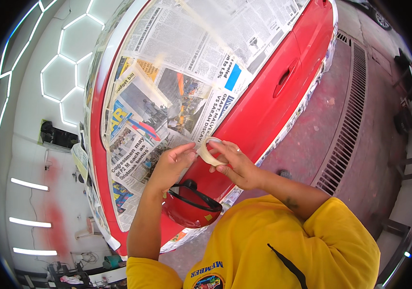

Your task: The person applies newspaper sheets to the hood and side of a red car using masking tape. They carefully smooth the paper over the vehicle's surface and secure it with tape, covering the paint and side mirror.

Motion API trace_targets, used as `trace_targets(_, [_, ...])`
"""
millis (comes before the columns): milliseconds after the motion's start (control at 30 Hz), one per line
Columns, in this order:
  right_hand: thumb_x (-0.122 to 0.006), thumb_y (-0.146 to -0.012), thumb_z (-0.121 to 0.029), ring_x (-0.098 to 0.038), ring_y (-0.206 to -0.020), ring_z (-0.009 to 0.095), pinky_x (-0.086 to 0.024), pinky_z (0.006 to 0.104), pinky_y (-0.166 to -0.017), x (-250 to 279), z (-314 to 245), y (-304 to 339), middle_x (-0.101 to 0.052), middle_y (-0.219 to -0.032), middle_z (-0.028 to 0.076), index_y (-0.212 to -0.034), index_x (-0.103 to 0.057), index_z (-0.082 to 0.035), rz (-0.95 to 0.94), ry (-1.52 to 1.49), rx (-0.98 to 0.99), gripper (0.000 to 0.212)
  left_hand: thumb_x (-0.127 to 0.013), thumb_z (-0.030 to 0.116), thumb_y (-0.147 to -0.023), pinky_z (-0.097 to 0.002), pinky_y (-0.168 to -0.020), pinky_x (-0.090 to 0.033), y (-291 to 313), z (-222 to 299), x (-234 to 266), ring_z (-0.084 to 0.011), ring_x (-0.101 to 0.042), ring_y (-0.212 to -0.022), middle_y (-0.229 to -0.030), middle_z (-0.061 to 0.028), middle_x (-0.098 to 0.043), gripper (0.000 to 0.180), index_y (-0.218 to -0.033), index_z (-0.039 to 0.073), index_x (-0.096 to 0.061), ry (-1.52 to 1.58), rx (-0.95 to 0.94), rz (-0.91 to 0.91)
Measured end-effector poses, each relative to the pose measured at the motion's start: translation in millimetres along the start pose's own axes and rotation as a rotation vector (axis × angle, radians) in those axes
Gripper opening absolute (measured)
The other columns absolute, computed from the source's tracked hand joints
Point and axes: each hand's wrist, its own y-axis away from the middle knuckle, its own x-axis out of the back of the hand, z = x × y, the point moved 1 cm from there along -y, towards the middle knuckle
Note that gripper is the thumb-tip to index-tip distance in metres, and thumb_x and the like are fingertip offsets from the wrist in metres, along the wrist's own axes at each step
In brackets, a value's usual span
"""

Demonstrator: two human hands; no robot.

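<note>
A roll of cream masking tape point(211, 155) is in my right hand point(238, 166), with the fingers through and around the ring. Close to its left side, my left hand point(173, 163) is closed, its thumb and fingertips pinched at the tape's edge; the tape end itself is too small to make out clearly. Both hands are over a red car door point(244, 130). Newspaper sheets point(143, 120) taped together cover the car's windows just beyond my hands. Below the hands sticks out a red side mirror point(186, 209) with black trim.
Plastic or paper masking runs along the door's lower edge. To the right, a long floor grate point(345, 120) crosses the red-stained concrete. Dark stands or parts point(403, 120) line the far right. At left, a white wall point(27, 159) carries hexagonal lights point(63, 77) and red paint overspray.
</note>
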Motion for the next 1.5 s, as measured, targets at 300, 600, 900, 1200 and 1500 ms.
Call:
trace_targets(300, [-0.073, -0.102, -0.009, -0.062, -0.136, 0.033, -0.027, 0.0629, -0.132, -1.4, -6.2, 4.4, -0.074, -0.13, 0.011, -0.169, -0.043, -0.01, -0.128, 0.214, 0.022, 0.073, -0.081, 0.004, -0.099, -0.0243, -0.087, -0.056, 0.9, -29.0, 4.9, -0.01, -0.071, -0.096, -0.108, -0.0073, -0.08, 0.028, -0.126, -0.003, -0.077, 0.096, 0.076, -0.016])
trace_targets(600, [-0.076, -0.1, -0.01, -0.064, -0.13, 0.031, -0.036, 0.0601, -0.127, -6.3, -8.2, 5.6, -0.074, -0.126, 0.013, -0.165, -0.052, -0.015, -0.143, 0.314, 0.117, 0.069, -0.079, 0.011, -0.102, -0.0232, -0.076, -0.053, 5.0, -28.9, 0.0, -0.0099, -0.071, -0.086, -0.097, -0.0046, -0.08, 0.022, -0.119, -0.003, -0.079, 0.032, 0.166, -0.029])
trace_targets(900, [-0.071, -0.105, -0.022, -0.072, -0.084, 0.035, -0.057, 0.0501, -0.08, -26.5, 20.7, 2.4, -0.072, -0.088, 0.013, -0.139, -0.072, -0.012, 0.245, 0.283, -0.003, 0.035, -0.074, 0.006, -0.103, -0.0227, -0.069, -0.048, -15.6, 23.4, 21.3, -0.0076, -0.068, -0.077, -0.089, -0.0029, -0.076, 0.006, -0.107, 0.002, -0.075, -0.462, -0.293, 0.439])
trace_targets(1200, [-0.065, -0.109, -0.026, -0.072, -0.08, 0.036, -0.058, 0.0492, -0.071, -40.9, 43.3, -32.8, -0.07, -0.091, 0.015, -0.148, -0.07, -0.02, 0.25, 0.248, -0.224, 0.04, -0.072, 0.004, -0.102, -0.0352, -0.072, -0.053, -64.2, -8.5, 56.5, -0.018, -0.068, -0.077, -0.088, -0.0105, -0.073, 0.006, -0.103, 0.0, -0.069, -0.559, -0.357, 0.474])
trace_targets(1500, [-0.06, -0.101, -0.013, -0.076, -0.085, 0.036, -0.062, 0.0483, -0.073, -58.8, 42.1, -66.9, -0.07, -0.104, 0.017, -0.163, -0.057, -0.029, -0.076, 0.583, -0.414, 0.064, -0.072, 0.001, -0.097, -0.0491, -0.078, -0.054, -67.5, -22.7, 49.8, -0.0394, -0.065, -0.085, -0.098, -0.0175, -0.063, 0.006, -0.1, 0.001, -0.066, -0.842, -0.58, 0.68])
